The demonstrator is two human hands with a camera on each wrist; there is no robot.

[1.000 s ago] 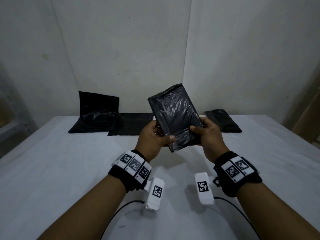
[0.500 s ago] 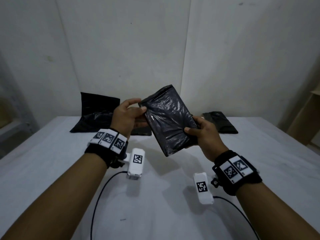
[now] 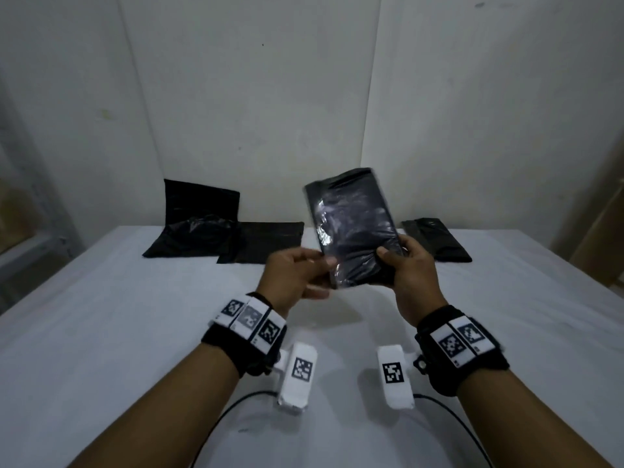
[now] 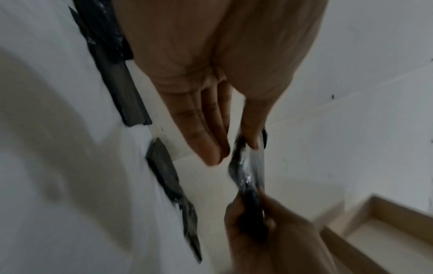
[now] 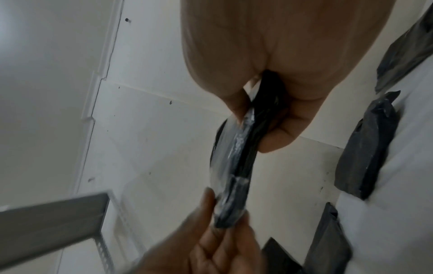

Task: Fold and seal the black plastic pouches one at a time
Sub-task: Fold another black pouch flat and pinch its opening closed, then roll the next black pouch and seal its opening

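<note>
Both hands (image 3: 410,275) raised, pinching

A white-covered table (image 3: 101,332) fills the lower view. Plain white walls (image 3: 236,96) meet in a corner at twelve o'clock. A grey metal shelf (image 3: 20,251) stands at nine o'clock, a wooden panel (image 3: 601,231) at three. Dim, even light.

A white-covered table (image 3: 101,332) carries everything. At its far edge toward 11 o'clock a crumpled black pouch (image 3: 189,239) lies against an upright black pouch (image 3: 201,202) leaning on the wall, with a flat black pouch (image 3: 266,241) just beside them; toward 1 o'clock lies a folded black pouch (image 3: 435,239). Near 6 o'clock two black cables (image 3: 223,417) trail over the cloth
</note>
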